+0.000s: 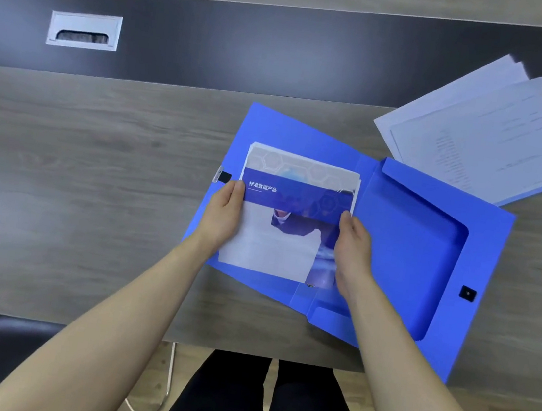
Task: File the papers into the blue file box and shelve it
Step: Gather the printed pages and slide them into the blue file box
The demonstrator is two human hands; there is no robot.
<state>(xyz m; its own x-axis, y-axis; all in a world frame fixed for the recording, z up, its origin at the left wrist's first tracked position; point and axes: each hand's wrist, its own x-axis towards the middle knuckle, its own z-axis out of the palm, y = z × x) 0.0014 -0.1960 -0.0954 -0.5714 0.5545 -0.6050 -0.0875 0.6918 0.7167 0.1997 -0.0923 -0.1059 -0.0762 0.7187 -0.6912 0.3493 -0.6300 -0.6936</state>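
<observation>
The blue file box [409, 244] lies opened flat on the wooden table, its flapped tray to the right and its lid to the left. Over the lid half I hold a stack of printed papers [290, 215] with a blue banner and a photo on the top sheet. My left hand [223, 214] grips the stack's left edge and my right hand [352, 247] grips its right edge. A second pile of white printed sheets [486, 130] lies fanned out at the upper right, partly over the box's far corner.
A dark strip [284, 45] runs across the back of the table, with a metal cable port [84, 30] at the left. The table's near edge is just in front of my legs, and a dark chair seat [12, 354] shows beneath it at the lower left.
</observation>
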